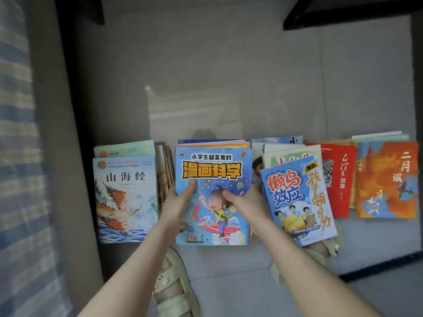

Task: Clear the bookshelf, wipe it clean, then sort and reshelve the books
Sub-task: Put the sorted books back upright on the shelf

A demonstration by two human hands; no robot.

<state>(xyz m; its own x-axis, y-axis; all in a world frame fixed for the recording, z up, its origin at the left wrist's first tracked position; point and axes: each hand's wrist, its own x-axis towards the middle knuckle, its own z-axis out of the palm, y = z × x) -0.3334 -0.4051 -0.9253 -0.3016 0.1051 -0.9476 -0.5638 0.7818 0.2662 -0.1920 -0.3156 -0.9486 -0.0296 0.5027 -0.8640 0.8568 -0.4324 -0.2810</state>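
Piles of books lie in a row on the grey floor. A blue comic-science book [212,170] tops the middle pile. My left hand [177,200] grips its left edge with the thumb on the cover. My right hand [242,199] holds its right edge, thumb across the cartoon child. To the left lies a pale blue book with a phoenix [124,197]. To the right lie a tilted blue book with orange lettering [297,197], a red book [340,179] and an orange book [386,179].
My feet in beige sandals [176,289] stand just below the piles. A dark furniture edge [343,10] juts in at the top right. A striped curtain [20,156] hangs along the left. A dark strip [377,266] borders the floor at lower right.
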